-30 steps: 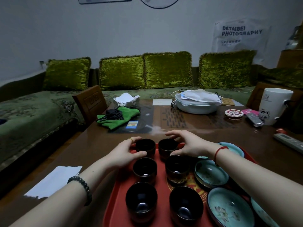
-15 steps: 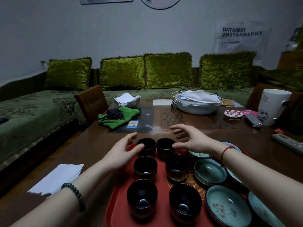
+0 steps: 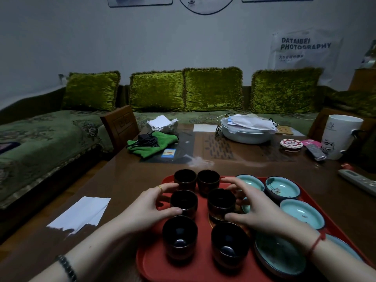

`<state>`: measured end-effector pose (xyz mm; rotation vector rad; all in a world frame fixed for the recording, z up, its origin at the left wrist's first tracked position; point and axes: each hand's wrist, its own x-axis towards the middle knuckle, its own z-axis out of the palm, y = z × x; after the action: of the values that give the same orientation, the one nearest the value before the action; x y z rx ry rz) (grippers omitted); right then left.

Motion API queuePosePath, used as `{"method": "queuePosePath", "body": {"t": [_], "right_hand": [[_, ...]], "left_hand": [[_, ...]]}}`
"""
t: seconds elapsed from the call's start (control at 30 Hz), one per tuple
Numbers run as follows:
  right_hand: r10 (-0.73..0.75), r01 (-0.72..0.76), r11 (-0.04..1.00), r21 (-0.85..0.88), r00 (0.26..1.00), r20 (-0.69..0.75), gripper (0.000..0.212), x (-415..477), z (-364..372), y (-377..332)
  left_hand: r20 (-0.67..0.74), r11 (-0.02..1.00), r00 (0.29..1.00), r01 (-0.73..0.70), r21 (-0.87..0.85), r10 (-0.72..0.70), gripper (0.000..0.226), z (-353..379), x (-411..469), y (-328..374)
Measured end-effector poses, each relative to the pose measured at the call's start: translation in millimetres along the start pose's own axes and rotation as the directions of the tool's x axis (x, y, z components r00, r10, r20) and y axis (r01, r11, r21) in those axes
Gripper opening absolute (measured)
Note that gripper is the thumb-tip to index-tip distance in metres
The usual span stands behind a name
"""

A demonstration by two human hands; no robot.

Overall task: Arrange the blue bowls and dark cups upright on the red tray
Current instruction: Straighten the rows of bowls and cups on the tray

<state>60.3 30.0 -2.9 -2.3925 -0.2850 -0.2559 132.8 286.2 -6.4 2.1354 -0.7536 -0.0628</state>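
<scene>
A red tray (image 3: 154,265) lies on the brown table. Several dark cups stand upright on it in two columns: a far pair (image 3: 185,179) (image 3: 208,178), a middle pair and a near pair (image 3: 180,235) (image 3: 230,241). My left hand (image 3: 146,208) curls its thumb and fingers around the middle left cup (image 3: 184,200). My right hand (image 3: 258,210) wraps the middle right cup (image 3: 220,200) the same way. Several blue bowls sit upright along the tray's right side, among them one at the far corner (image 3: 281,187) and one at the middle (image 3: 301,213); my right hand and forearm hide parts of others.
A white paper (image 3: 81,212) lies left of the tray. Beyond it are a green cloth with a black cable (image 3: 152,143) and a white covered dish (image 3: 246,131). At the right stand a white mug (image 3: 341,135) and a remote (image 3: 358,181). A wooden chair (image 3: 120,127) is at the far left edge.
Both hands have drawn back from the far pair of cups toward me and closed around the middle pair. The view has tilted slightly.
</scene>
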Motion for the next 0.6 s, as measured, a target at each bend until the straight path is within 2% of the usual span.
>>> {"method": "queuePosePath", "body": {"t": [0.17,0.6], "right_hand": [[-0.016,0.019,0.998,0.057,0.998,-0.063,0.071,7,11,1],[0.012,-0.009,1.0,0.03,0.993,-0.117,0.075,26,24,5]], "left_hand": [[-0.009,0.998,1.0,0.011,0.063,-0.01,0.062,2,3,-1],[-0.074,0.997,0.997,0.025,0.072,-0.02,0.063,5,11,-4]]}}
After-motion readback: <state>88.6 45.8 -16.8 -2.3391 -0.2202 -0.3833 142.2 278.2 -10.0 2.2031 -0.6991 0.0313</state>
